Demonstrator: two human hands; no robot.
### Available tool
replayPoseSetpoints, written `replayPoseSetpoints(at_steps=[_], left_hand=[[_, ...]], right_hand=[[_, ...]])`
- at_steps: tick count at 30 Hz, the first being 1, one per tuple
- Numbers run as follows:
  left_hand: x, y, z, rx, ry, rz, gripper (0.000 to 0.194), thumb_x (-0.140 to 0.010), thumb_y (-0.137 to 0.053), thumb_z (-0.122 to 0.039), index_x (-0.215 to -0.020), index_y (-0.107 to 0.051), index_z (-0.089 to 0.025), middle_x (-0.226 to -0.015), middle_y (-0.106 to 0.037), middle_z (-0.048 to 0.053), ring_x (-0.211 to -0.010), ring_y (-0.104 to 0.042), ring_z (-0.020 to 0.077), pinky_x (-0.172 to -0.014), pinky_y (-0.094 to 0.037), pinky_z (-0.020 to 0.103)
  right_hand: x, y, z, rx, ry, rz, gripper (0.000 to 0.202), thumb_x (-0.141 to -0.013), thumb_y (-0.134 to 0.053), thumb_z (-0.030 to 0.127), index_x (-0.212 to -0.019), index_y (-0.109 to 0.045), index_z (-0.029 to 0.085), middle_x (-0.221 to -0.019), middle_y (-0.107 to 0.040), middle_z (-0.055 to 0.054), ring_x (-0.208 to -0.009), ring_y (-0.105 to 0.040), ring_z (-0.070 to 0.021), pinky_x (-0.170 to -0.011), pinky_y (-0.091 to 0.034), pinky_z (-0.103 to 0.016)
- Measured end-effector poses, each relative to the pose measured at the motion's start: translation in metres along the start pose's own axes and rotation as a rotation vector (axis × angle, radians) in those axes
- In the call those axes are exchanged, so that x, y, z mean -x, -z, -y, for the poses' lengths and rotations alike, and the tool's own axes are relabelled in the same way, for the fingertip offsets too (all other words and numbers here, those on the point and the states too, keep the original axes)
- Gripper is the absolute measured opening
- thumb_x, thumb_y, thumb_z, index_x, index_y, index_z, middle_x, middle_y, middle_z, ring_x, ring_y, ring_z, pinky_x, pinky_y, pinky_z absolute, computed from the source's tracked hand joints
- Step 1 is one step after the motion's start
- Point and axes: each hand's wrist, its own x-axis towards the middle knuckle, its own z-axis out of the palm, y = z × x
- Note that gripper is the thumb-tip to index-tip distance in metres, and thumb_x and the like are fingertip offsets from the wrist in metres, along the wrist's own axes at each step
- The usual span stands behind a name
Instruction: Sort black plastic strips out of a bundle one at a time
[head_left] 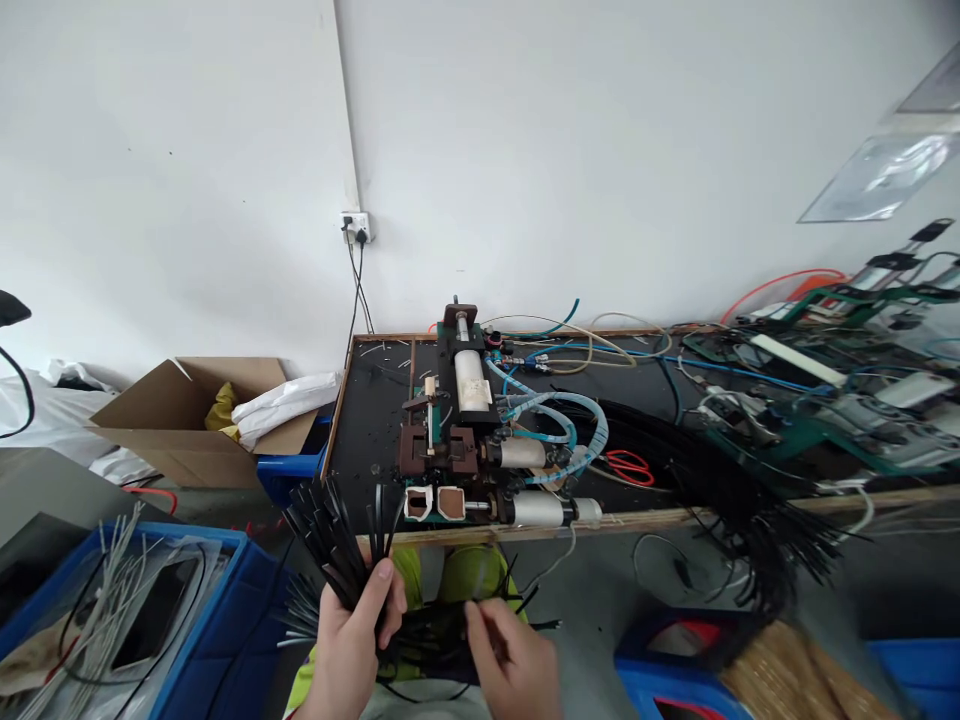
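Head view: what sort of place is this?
Probably a small cable or wire workshop: a bench-mounted machine with cylinders and blue hoses, black strands bunched in the left hand, and pale strands in a blue crate.

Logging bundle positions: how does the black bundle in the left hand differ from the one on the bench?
The held bundle points up from the left hand; the bench bundle lies across the bench and droops over its front edge. The held bundle shows a short stretch; the bench bundle, a much longer one. Both are black with splayed ends.
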Motion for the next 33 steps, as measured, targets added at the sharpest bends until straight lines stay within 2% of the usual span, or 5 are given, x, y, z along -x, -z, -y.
replayPoseSetpoints(at_steps=[6, 12, 20, 24, 33], left_hand=[[0.003, 0.004, 0.009, -0.096, 0.078, 0.097, 0.044, -0.093, -0.076, -0.051, -0.07, -0.061, -0.017, -0.055, -0.056, -0.002, -0.041, -0.037, 0.0065, -0.043, -0.027, 0.022], [0.008, -0.005, 0.01, -0.151, 0.174, 0.11, 0.054, -0.074, -0.088, -0.064, -0.067, -0.063, -0.016, -0.052, -0.057, -0.001, -0.041, -0.04, 0.0067, -0.04, -0.027, 0.019], [0.0, -0.007, 0.003, -0.158, -0.054, -0.089, 0.052, -0.091, -0.072, -0.062, -0.064, -0.071, -0.018, -0.054, -0.058, 0.002, -0.05, -0.056, 0.0157, -0.055, -0.055, 0.029], [-0.006, -0.002, 0.005, -0.093, 0.034, -0.09, 0.044, -0.08, -0.085, -0.059, -0.086, -0.072, -0.017, -0.046, -0.04, -0.009, -0.038, -0.032, 0.0082, -0.036, -0.03, 0.02], [-0.015, -0.009, -0.004, -0.017, 0.004, -0.127, 0.039, -0.082, -0.088, -0.05, -0.092, -0.067, -0.019, -0.051, -0.037, -0.011, -0.042, -0.03, 0.0062, -0.04, -0.028, 0.017]], right_hand=[[-0.002, 0.04, 0.004, 0.122, -0.205, -0.054, 0.041, -0.08, -0.082, 0.046, -0.052, -0.058, 0.028, -0.045, -0.049, -0.002, -0.043, -0.034, -0.0169, -0.051, -0.017, -0.034], [-0.037, -0.013, 0.085, -0.507, -0.072, 0.133, 0.039, -0.092, -0.072, 0.058, -0.082, -0.075, 0.021, -0.073, -0.059, -0.003, -0.062, -0.054, -0.018, -0.054, -0.043, -0.028], [-0.034, -0.018, 0.084, -0.64, -0.093, -0.106, 0.039, -0.1, -0.064, 0.058, -0.09, -0.076, 0.022, -0.077, -0.072, -0.006, -0.072, -0.062, -0.0211, -0.066, -0.048, -0.029], [-0.029, -0.021, 0.083, -0.444, -0.042, 0.185, 0.039, -0.103, -0.059, 0.054, -0.087, -0.073, 0.022, -0.052, -0.06, 0.0, -0.049, -0.054, -0.017, -0.054, -0.04, -0.029], [-0.033, -0.023, 0.055, -0.523, -0.094, 0.53, 0.056, -0.101, -0.055, 0.065, -0.073, -0.071, 0.019, -0.061, -0.071, -0.007, -0.061, -0.064, -0.0204, -0.062, -0.042, -0.03]])
